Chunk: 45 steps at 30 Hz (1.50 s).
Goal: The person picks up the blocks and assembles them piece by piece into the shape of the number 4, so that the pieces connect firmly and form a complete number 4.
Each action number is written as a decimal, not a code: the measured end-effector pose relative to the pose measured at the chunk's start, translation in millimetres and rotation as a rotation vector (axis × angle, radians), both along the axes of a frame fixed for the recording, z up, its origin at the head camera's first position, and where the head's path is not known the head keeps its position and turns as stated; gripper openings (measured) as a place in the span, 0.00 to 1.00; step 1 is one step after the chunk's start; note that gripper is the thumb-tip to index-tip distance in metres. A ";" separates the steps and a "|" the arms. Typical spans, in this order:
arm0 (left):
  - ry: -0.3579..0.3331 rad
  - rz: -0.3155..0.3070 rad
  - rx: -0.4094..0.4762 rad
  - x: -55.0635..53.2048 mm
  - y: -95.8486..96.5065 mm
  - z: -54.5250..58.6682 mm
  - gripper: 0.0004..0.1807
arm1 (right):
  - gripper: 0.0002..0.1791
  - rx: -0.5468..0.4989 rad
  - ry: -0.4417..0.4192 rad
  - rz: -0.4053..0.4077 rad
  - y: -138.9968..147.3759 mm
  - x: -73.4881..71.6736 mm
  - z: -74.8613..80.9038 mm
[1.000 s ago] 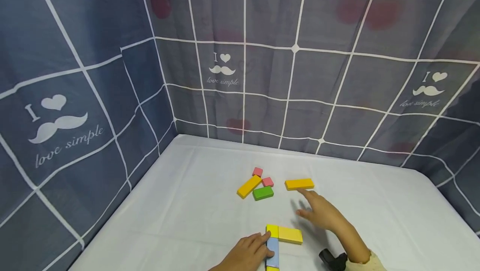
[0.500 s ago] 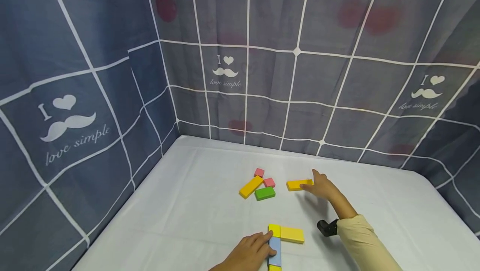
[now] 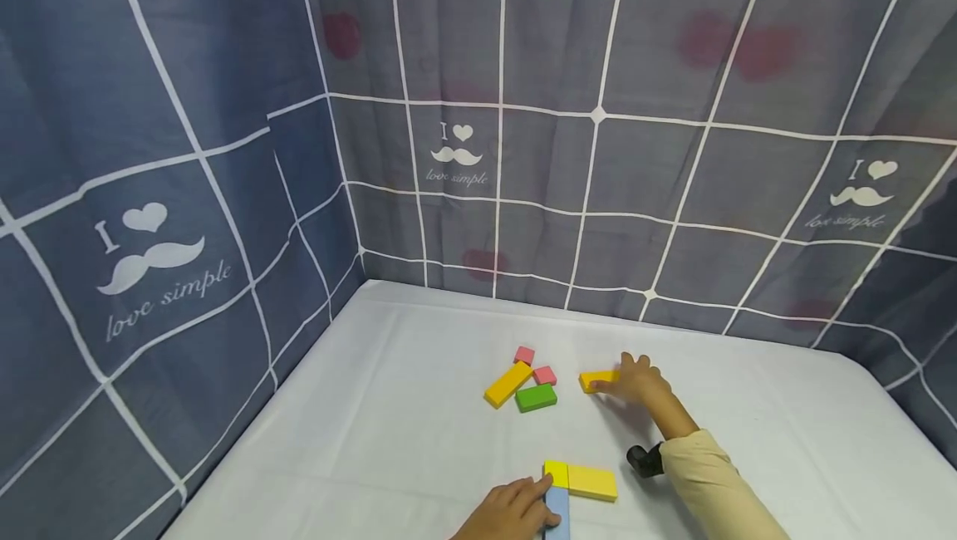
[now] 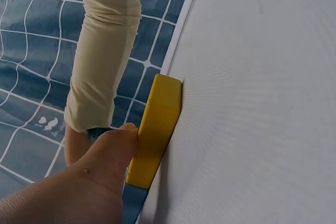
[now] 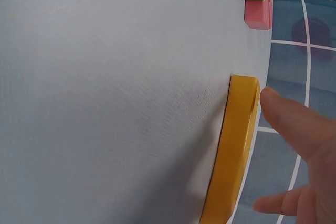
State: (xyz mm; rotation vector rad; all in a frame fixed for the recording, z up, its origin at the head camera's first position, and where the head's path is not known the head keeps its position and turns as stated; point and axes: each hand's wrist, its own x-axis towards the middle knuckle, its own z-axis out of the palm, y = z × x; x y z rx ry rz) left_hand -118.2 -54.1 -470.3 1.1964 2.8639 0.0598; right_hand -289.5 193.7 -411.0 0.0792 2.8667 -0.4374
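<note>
In the head view my left hand [image 3: 504,511] rests near the front of the table, its fingertips on a light-blue block [image 3: 557,515] and a small yellow block [image 3: 556,470]. A longer yellow block [image 3: 593,482] adjoins the small one, reaching right. The left wrist view has the thumb against a yellow block [image 4: 157,129]. Farther back, my right hand [image 3: 635,380] hovers with spread fingers over an orange-yellow block [image 3: 598,376], covering its right end. In the right wrist view, thumb and finger stand apart close above that long block [image 5: 231,145].
Left of the right hand lie an orange-yellow block [image 3: 508,384], a green block [image 3: 536,398] and two small pink blocks [image 3: 545,375], grouped together. A white cloth [image 3: 404,407] covers the table. Grey checked curtains [image 3: 546,149] rise behind and at the left.
The right hand has moved from the near side of the orange-yellow block to over its right end. The left hand stays on its blocks. The head view has shifted slightly.
</note>
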 end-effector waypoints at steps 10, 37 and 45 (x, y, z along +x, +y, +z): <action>0.020 -0.007 -0.019 2.8 -0.5 5.1 0.41 | 0.51 0.021 -0.018 -0.040 -5.1 0.2 -9.6; -0.161 -0.011 -0.002 -5.2 -3.1 9.0 0.42 | 0.42 -0.063 0.082 0.344 -9.4 33.3 -14.8; -0.191 -0.009 0.029 -5.1 -4.1 10.0 0.41 | 0.44 -0.217 0.044 0.511 0.7 44.3 -21.3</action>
